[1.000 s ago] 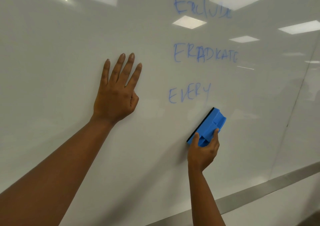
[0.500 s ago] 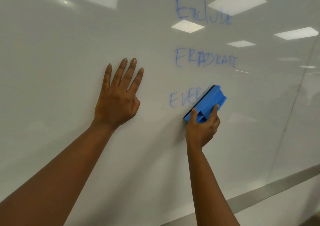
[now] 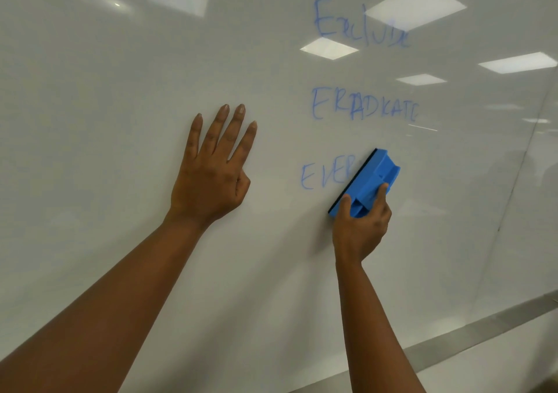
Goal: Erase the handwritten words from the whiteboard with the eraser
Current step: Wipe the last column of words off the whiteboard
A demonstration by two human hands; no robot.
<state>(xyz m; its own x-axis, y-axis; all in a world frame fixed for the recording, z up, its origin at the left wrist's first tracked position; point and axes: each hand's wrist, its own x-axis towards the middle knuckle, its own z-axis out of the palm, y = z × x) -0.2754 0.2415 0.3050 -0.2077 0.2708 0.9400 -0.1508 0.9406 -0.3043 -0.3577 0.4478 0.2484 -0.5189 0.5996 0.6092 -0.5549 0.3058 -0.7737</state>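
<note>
On the whiteboard (image 3: 120,241), my flat left hand (image 3: 211,178) braces; my right hand (image 3: 360,226) grips the tilted eraser (image 3: 370,180), "EVER" (image 3: 326,175) just leftward.

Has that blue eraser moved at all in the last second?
Yes. The blue eraser has gone up the whiteboard: it was below the word EVERY, and now covers its last letter.

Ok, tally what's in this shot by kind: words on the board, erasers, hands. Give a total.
Handwritten words: 3, Exclude, ERADICATE and EVER, its end under the eraser
Erasers: 1, the blue eraser
Hands: 2, left hand flat on the whiteboard, right hand gripping the eraser
Total: 6
</note>
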